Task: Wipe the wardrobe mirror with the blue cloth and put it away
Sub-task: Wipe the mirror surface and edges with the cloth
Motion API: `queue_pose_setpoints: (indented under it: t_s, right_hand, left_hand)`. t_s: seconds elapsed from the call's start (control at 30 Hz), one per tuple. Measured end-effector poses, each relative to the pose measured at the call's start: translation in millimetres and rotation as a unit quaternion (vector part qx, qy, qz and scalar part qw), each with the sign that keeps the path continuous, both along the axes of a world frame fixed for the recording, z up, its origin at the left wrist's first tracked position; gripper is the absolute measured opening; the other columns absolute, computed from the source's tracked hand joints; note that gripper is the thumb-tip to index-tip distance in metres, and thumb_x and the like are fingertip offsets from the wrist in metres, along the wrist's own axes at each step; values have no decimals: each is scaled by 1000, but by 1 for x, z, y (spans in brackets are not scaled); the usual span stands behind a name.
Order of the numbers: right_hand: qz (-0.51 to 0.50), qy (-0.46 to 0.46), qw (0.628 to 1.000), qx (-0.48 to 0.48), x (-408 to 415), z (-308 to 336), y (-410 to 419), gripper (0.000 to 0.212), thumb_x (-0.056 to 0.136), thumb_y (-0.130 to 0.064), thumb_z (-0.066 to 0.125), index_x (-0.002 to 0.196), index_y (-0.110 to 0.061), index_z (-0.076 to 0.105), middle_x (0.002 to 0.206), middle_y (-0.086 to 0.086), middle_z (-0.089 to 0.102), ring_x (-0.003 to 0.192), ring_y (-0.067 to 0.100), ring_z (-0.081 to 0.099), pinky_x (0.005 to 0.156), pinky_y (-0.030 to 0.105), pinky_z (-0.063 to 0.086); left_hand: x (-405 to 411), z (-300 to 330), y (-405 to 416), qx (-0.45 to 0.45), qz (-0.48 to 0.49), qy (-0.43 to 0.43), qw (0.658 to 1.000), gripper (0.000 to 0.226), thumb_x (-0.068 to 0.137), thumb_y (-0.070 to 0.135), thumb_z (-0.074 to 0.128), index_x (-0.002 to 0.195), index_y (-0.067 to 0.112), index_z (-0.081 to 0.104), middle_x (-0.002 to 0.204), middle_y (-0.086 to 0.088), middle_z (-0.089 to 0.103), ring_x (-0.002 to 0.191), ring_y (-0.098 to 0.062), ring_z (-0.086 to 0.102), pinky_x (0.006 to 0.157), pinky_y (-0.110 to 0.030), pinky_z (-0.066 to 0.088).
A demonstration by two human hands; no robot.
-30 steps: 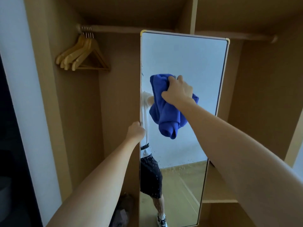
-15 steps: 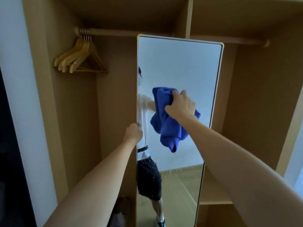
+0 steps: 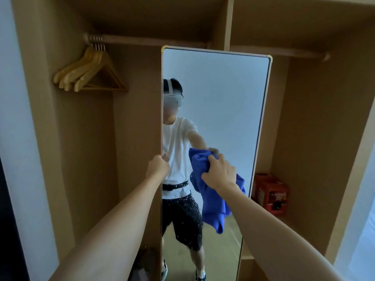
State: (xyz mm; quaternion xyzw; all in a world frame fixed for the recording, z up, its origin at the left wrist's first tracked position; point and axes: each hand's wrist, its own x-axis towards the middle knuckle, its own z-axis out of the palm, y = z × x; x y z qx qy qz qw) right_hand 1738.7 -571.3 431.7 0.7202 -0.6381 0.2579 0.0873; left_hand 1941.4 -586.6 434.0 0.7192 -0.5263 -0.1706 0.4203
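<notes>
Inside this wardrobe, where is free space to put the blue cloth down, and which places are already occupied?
The shelf right of the mirror is bare in front of the red box, which fills its back corner. Left of the mirror, something dark lies on the floor, partly hidden. The hangers crowd the rail's left end. Right hand holds the blue cloth; left hand holds the mirror's edge.

Open glass on the mirror (image 3: 223, 94) spans upper centre of frame, unobstructed above the cloth (image 3: 211, 191). Left bay: hangers (image 3: 89, 74) on the rail (image 3: 146, 40) crowd the top left; free space below them. Right bay: red box (image 3: 271, 193) occupies the shelf just beside the mirror's right edge.
</notes>
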Motion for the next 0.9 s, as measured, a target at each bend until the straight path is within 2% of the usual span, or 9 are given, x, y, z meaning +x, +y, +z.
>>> queue_pose_setpoints:
  t_s: [0.1,0.2,0.3,0.43,0.5,0.63,0.73,0.8,0.9]
  right_hand:
    - [0,-46,997,-68,-3,45,-2,47,78,-26,58,123,-22,49,117,5,47,93,33,57,69,35,37]
    - [-9,-75,987,-145,-9,102,-7,47,78,-27,58,124,-21,48,108,4,43,84,33,53,67,35,35]
    - [-26,-79,986,-141,-12,124,-19,42,81,-27,57,121,-19,49,106,2,41,79,28,47,67,35,35]
    - [-28,-76,990,-116,-11,85,-27,46,81,-28,58,125,-19,48,122,5,44,86,30,53,67,35,37]
    - [-26,-69,993,-93,-12,59,-24,46,81,-27,58,125,-20,48,122,5,44,83,28,50,66,35,37]
    - [-24,-23,999,-38,-18,36,-14,41,83,-28,56,123,-23,50,118,5,47,79,27,48,67,34,38]
    - [-26,-15,998,-63,-25,62,-14,43,82,-28,55,124,-24,50,113,4,48,81,28,54,67,36,38]
    - [-47,-47,992,-111,-31,88,-16,48,81,-28,56,127,-21,47,107,4,45,83,30,55,67,37,39]
    - [-57,-89,987,-118,-36,104,-23,45,81,-28,56,124,-23,49,101,1,40,79,28,50,66,37,39]
  left_hand:
    - [-2,1,-1,-8,-10,7,1000,38,101,16,39,133,-3,46,125,-17,54,102,-31,54,87,-37,48]
    - [-1,-1,-4,-32,-15,14,999,27,100,16,35,113,-1,51,102,-10,55,84,-25,52,76,-33,46]
    - [0,-4,-8,-40,-9,22,999,19,100,15,34,107,4,48,85,-2,49,79,-23,54,73,-34,46]
    - [1,-3,-10,-23,-1,7,1000,30,100,23,38,115,1,52,101,-11,55,96,-33,59,83,-40,51]
    - [0,-3,-9,-24,-2,2,1000,35,102,26,38,120,0,52,104,-10,56,94,-31,58,86,-41,53]
    - [-1,0,0,-16,-9,1,1000,35,100,17,36,128,1,49,119,-12,55,100,-30,55,91,-44,52]
    - [-1,0,2,-17,-10,0,1000,35,101,21,35,123,-1,50,108,-10,56,96,-29,59,85,-43,54]
    - [0,-2,-1,-20,-12,0,1000,33,101,21,35,118,-1,52,100,-8,57,89,-26,60,76,-38,53]
    - [1,-3,-5,-21,-14,5,1000,30,99,15,33,115,-1,53,102,-12,58,85,-25,57,72,-36,48]
